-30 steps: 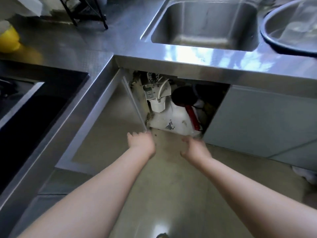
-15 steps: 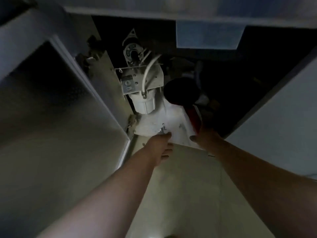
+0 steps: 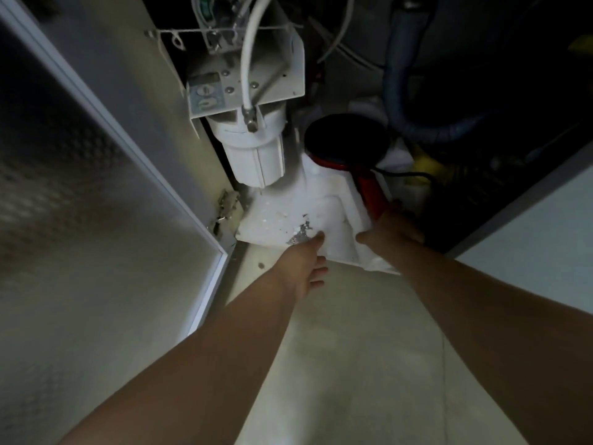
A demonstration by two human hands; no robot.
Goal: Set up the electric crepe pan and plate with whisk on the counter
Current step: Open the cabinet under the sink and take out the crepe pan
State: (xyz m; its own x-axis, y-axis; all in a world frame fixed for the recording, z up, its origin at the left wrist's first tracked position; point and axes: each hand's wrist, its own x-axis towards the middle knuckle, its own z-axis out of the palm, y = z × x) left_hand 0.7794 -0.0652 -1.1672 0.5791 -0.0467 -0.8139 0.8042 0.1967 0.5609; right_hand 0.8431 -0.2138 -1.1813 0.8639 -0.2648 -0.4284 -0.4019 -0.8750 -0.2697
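The electric crepe pan (image 3: 346,139), a black round plate on a red handle (image 3: 370,192), lies in a white foam tray (image 3: 288,216) on the floor of the under-sink cupboard. My left hand (image 3: 306,266) grips the tray's front edge, thumb on top, fingers underneath. My right hand (image 3: 390,232) holds the tray's right front corner, beside the red handle. No plate or whisk is visible.
A white water filter housing (image 3: 256,155) hangs from a bracket just above the tray's back left. The open cupboard door (image 3: 106,194) stands at left. A blue drain hose (image 3: 401,91) and black cord (image 3: 407,175) lie at the back right. Pale floor (image 3: 353,332) is below.
The view has dropped from above the counter and sink into the cupboard. Both hands reached forward and took hold of the foam tray's front edge.
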